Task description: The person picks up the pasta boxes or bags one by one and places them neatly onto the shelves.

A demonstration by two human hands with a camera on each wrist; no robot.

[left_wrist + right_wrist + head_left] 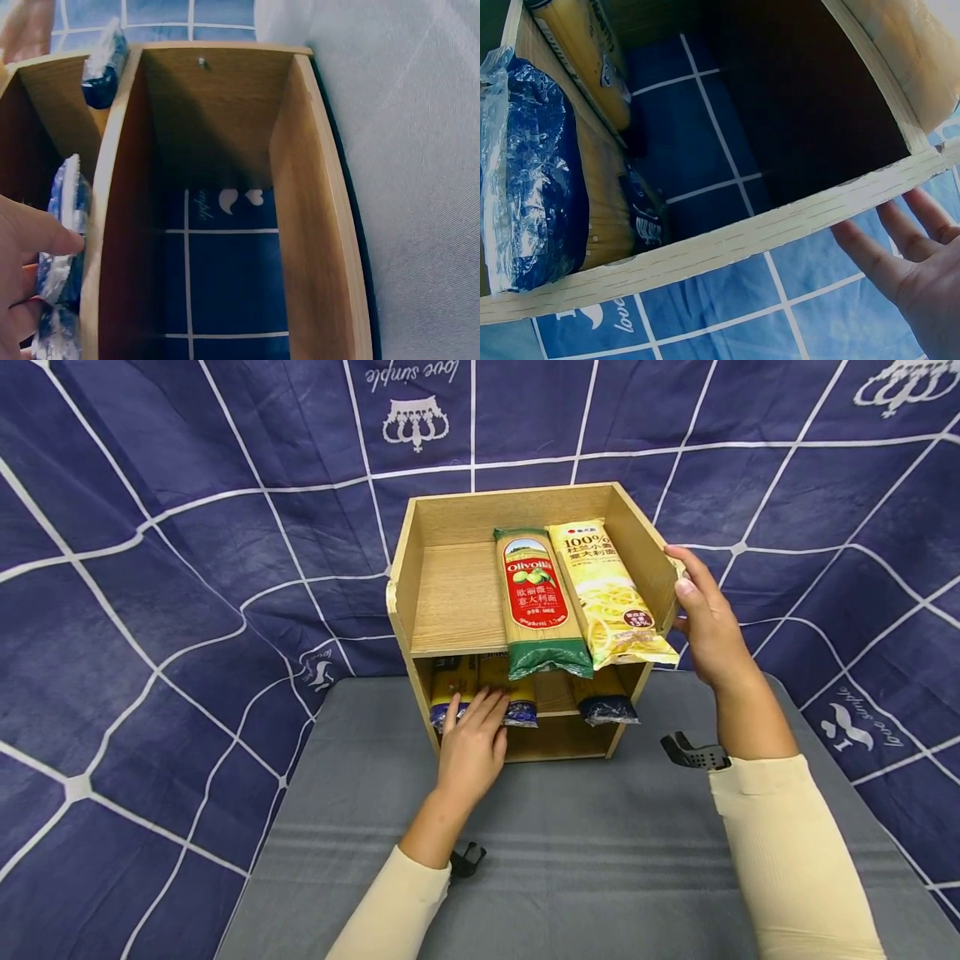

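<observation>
My left hand (471, 752) reaches to the middle level of a wooden shelf unit (459, 602). Its extended fingers touch the blue-ended yellow packs (519, 697) lying side by side there. Seen from the left wrist, the thumb (64, 236) lies against the crinkled end of one pack (71, 195). At the unit's right side panel, my right hand (712, 631) rests its fingers on the edge, and the right wrist view shows them fairly straight along the outer face. On top lie a green-and-red spaghetti pack (536, 585) and a pale yellow pasta pack (600, 585), both overhanging the front.
Another dark-ended pack (606, 706) sits on the middle level at right, its end past the shelf edge. A lower compartment (558, 739) lies beneath. The unit stands on a grey cloth-covered table (570, 860), against a blue curtain (225, 568) with white lines.
</observation>
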